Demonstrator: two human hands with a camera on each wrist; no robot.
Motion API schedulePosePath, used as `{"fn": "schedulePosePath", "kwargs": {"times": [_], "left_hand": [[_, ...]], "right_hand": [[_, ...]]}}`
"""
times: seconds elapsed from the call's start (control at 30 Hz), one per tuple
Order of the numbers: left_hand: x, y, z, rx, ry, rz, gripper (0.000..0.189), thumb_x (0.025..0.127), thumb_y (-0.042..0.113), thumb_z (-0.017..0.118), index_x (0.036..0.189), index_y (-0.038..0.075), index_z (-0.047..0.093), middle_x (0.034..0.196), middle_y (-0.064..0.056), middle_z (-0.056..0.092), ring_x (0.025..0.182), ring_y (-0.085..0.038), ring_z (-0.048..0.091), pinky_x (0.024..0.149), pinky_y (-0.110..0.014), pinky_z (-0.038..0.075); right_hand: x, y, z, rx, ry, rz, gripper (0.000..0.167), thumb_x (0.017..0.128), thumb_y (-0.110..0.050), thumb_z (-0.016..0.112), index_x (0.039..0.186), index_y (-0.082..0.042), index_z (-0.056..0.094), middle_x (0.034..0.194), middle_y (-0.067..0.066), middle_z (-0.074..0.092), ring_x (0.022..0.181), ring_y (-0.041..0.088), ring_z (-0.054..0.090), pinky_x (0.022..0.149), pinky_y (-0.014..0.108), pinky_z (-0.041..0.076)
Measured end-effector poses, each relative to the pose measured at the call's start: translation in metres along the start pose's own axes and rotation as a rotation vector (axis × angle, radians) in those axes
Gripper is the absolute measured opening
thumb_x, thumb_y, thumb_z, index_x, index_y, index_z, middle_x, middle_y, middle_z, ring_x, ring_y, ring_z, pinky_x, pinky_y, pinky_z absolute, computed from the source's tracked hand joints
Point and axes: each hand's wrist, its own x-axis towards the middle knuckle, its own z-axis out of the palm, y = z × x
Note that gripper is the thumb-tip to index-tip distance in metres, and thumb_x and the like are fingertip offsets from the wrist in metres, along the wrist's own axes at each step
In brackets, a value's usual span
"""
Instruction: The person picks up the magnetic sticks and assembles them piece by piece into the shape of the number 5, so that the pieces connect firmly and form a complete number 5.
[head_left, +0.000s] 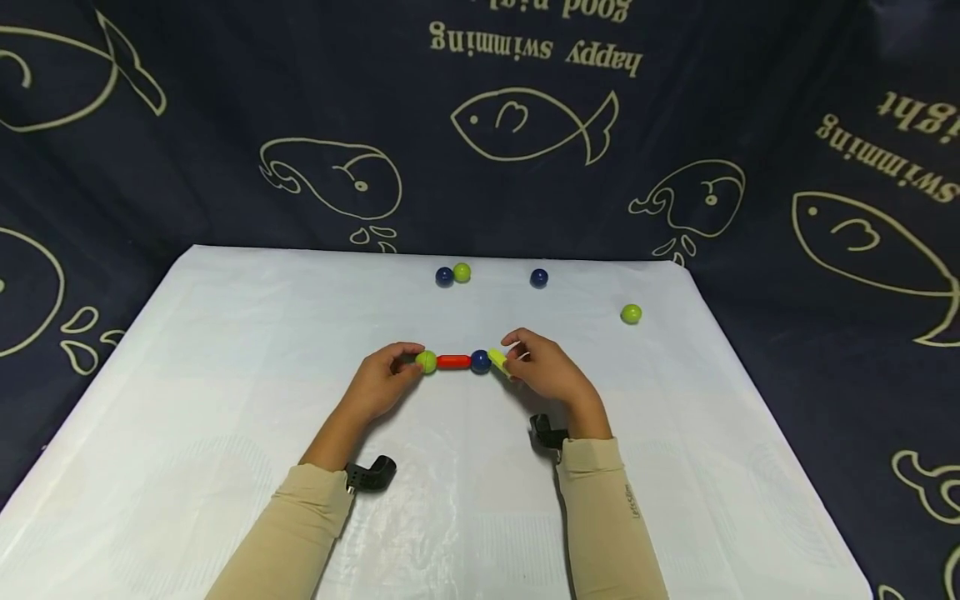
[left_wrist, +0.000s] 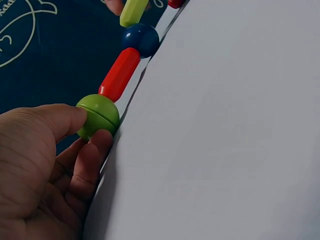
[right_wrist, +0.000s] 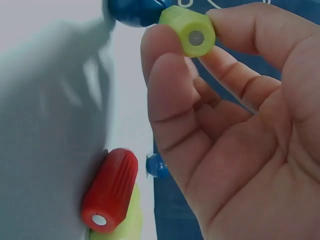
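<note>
My left hand (head_left: 382, 382) pinches a green ball (head_left: 427, 361) between thumb and fingers; a seam around the ball shows in the left wrist view. Attached to that ball is a red rod (left_wrist: 120, 75), whose other end meets a dark blue ball (head_left: 481, 361). A yellow-green rod (right_wrist: 187, 30) sits between the thumb and fingers of my right hand (head_left: 549, 368). Its far end touches the blue ball, and a metal disc shows in its near end. In the head view this rod slants away from the line of the other pieces.
Near the right hand, a loose red rod (right_wrist: 112, 192) lies beside another yellow-green rod (right_wrist: 132, 220). Toward the table's far edge are a blue ball (head_left: 445, 277) against a green ball (head_left: 462, 272), another blue ball (head_left: 538, 278), and a green ball (head_left: 632, 313) farther right.
</note>
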Motion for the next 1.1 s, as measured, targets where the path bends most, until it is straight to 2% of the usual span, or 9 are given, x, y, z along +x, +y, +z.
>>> {"fn": "schedulePosePath", "kwargs": {"times": [0.13,0.27,0.43,0.67,0.87,1.1], "left_hand": [[0.000,0.000,0.000,-0.007,-0.002,0.004,0.030,0.097,0.015,0.065,0.126,0.008,0.066,0.095,-0.006,0.065,0.080,-0.019,0.054,0.074,-0.036,0.044],[0.001,-0.002,0.001,-0.012,0.004,0.014,0.030,0.096,0.015,0.066,0.125,0.008,0.066,0.091,-0.006,0.064,0.078,-0.018,0.053,0.073,-0.035,0.043],[0.001,-0.002,0.001,-0.021,-0.007,0.031,0.037,0.095,0.013,0.066,0.132,0.008,0.062,0.100,-0.007,0.066,0.081,-0.018,0.055,0.075,-0.034,0.045],[0.000,0.000,0.000,0.000,-0.019,0.052,0.035,0.095,0.010,0.066,0.130,0.008,0.063,0.107,-0.009,0.066,0.087,-0.020,0.057,0.081,-0.038,0.047],[0.001,-0.002,0.001,0.020,-0.014,0.052,0.033,0.096,0.012,0.066,0.129,0.009,0.064,0.106,-0.009,0.067,0.087,-0.020,0.059,0.080,-0.039,0.047],[0.003,-0.001,0.001,0.016,-0.011,0.037,0.032,0.096,0.014,0.066,0.128,0.010,0.065,0.104,-0.008,0.068,0.086,-0.020,0.060,0.079,-0.039,0.047]], "right_hand": [[0.000,0.001,0.002,-0.013,-0.012,0.013,0.031,0.095,-0.009,0.059,0.126,-0.006,0.058,0.106,0.011,0.063,0.080,0.021,0.064,0.069,0.033,0.048],[0.001,0.000,0.003,-0.026,-0.030,0.023,0.031,0.095,-0.008,0.059,0.126,-0.009,0.059,0.105,0.010,0.062,0.078,0.022,0.063,0.066,0.032,0.046],[0.001,-0.003,0.006,0.010,-0.054,0.028,0.031,0.095,-0.006,0.057,0.126,-0.009,0.056,0.101,0.010,0.061,0.078,0.023,0.064,0.064,0.031,0.047],[0.004,-0.009,0.013,0.119,-0.105,0.001,0.030,0.096,-0.004,0.055,0.125,-0.008,0.053,0.102,0.011,0.058,0.081,0.027,0.065,0.069,0.037,0.053],[0.008,-0.018,0.024,0.283,-0.171,-0.030,0.026,0.095,0.001,0.055,0.121,-0.002,0.053,0.099,0.013,0.054,0.083,0.029,0.067,0.074,0.044,0.056],[0.014,-0.024,0.039,0.372,-0.215,-0.017,0.026,0.095,0.001,0.056,0.121,0.000,0.052,0.098,0.015,0.058,0.085,0.033,0.069,0.073,0.038,0.056]]}}
